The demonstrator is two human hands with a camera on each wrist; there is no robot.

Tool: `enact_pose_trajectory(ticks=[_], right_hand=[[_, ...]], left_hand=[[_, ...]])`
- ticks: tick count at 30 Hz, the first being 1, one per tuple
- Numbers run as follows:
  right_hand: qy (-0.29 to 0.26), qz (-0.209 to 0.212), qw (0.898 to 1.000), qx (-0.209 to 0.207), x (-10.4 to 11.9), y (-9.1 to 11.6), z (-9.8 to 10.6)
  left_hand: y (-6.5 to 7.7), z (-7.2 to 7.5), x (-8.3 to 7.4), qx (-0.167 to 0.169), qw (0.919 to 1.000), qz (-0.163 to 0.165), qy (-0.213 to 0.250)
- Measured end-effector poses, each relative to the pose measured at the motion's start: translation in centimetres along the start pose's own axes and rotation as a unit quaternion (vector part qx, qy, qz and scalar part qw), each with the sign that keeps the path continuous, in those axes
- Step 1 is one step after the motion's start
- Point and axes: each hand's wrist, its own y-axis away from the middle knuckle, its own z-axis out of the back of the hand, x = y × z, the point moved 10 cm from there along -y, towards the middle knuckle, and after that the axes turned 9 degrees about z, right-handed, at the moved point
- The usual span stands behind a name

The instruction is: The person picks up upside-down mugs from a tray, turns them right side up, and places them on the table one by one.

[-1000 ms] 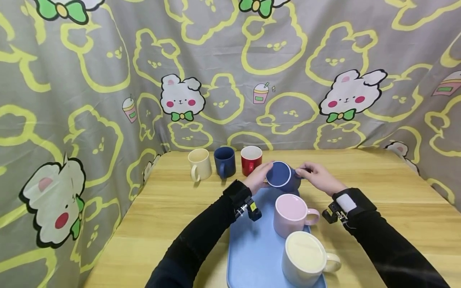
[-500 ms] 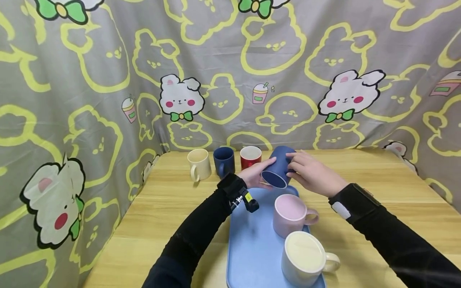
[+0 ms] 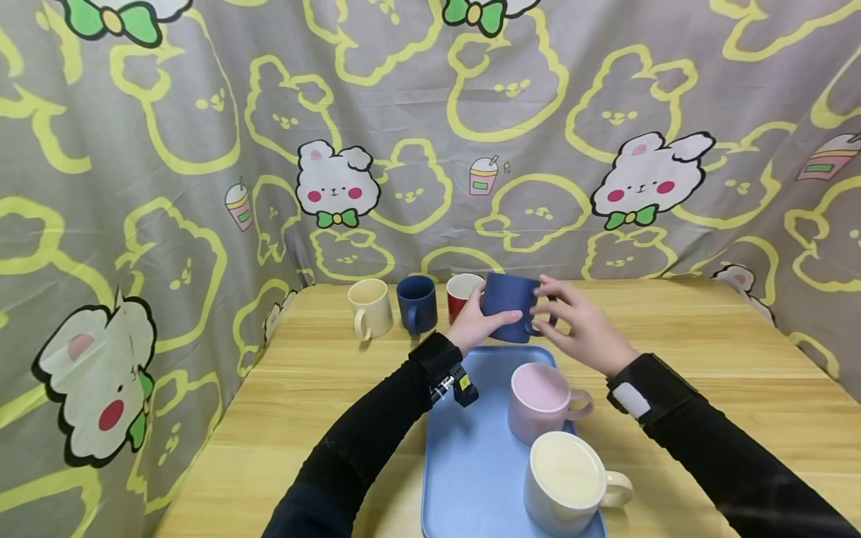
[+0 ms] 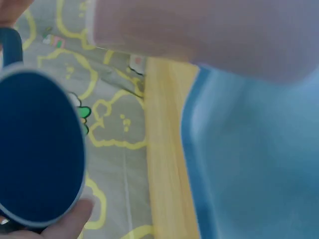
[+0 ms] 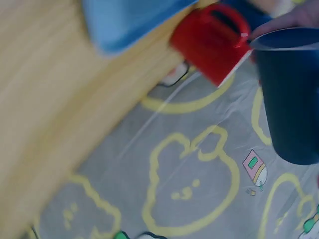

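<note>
A dark blue mug (image 3: 509, 306) is held up beyond the far end of the blue tray (image 3: 480, 448), its opening turned downward. My left hand (image 3: 477, 321) grips it from the left, thumb laid across its side. In the left wrist view the white-rimmed opening (image 4: 40, 149) and the mug's handle (image 4: 11, 45) show. My right hand (image 3: 585, 329) is at the handle side, its fingers spread and close to the handle. On the tray's right side a pink mug (image 3: 540, 403) and a cream mug (image 3: 565, 482) stand upside down.
Along the table's back stand a cream mug (image 3: 371, 310), a smaller blue mug (image 3: 417, 306) and a red mug (image 5: 209, 45), all upright with openings up. Patterned grey cloth (image 3: 403, 97) hangs behind and along the sides of the wooden table (image 3: 296, 418).
The blue mug has been turned from a tilt toward me to nearly vertical, opening down, and moved slightly left. My right hand went from the handle to the mug's side, then loosened near the handle.
</note>
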Motion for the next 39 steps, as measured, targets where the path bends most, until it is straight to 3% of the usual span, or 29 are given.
enact_pose_trajectory(ticks=[3,5,6,8,10,13,15,17,19,21,26,31,33,36,39], right_hand=[[-0.020,-0.127,0.991,-0.026,-2.2,0.7,0.4],[-0.057,-0.220,0.974,-0.012,-3.8,1.5,-0.1],[-0.091,-0.264,0.960,-0.001,-4.5,1.9,-0.5],[-0.182,-0.339,0.923,0.021,-5.6,2.8,-1.6],[-0.296,-0.391,0.871,0.028,-6.1,3.5,-2.7],[-0.442,-0.423,0.790,0.034,-6.1,4.0,-3.8],[-0.510,-0.429,0.745,0.042,-5.9,4.2,-4.2],[-0.550,-0.429,0.715,0.056,-5.7,4.5,-4.6],[-0.570,-0.429,0.697,0.068,-5.7,4.9,-5.0],[-0.572,-0.432,0.693,0.075,-5.7,5.3,-5.2],[-0.547,-0.451,0.703,0.061,-6.2,5.9,-5.3],[-0.524,-0.473,0.707,0.028,-6.8,6.0,-5.6],[-0.509,-0.481,0.714,0.015,-7.2,6.1,-5.7],[-0.482,-0.489,0.728,0.001,-8.0,6.3,-5.9],[-0.455,-0.496,0.739,-0.010,-9.0,6.9,-6.1]], left_hand=[[0.3,0.3,-0.4,-0.028,0.9985,-0.030,-0.035],[0.4,0.2,-0.7,-0.034,0.9973,-0.049,-0.042],[0.5,0.2,-0.9,-0.038,0.9967,-0.058,-0.043],[0.5,0.3,-1.1,-0.043,0.9957,-0.072,-0.039],[0.4,0.3,-1.2,-0.042,0.9950,-0.085,-0.033],[0.2,0.1,-1.4,-0.027,0.9941,-0.098,-0.039],[0.1,-0.2,-1.4,-0.011,0.9927,-0.109,-0.050],[0.0,-0.7,-1.4,0.007,0.9904,-0.120,-0.069],[-0.2,-1.2,-1.2,0.022,0.9862,-0.131,-0.098],[-0.4,-1.7,-1.0,0.033,0.9806,-0.145,-0.128],[-1.0,-2.8,-0.7,0.030,0.9658,-0.156,-0.205],[-1.2,-3.7,-0.9,-0.006,0.9548,-0.159,-0.251],[-1.2,-4.0,-0.9,-0.022,0.9507,-0.161,-0.264],[-1.4,-4.6,-0.5,-0.017,0.9504,-0.147,-0.274],[-1.5,-5.6,0.5,0.023,0.9537,-0.114,-0.277]])
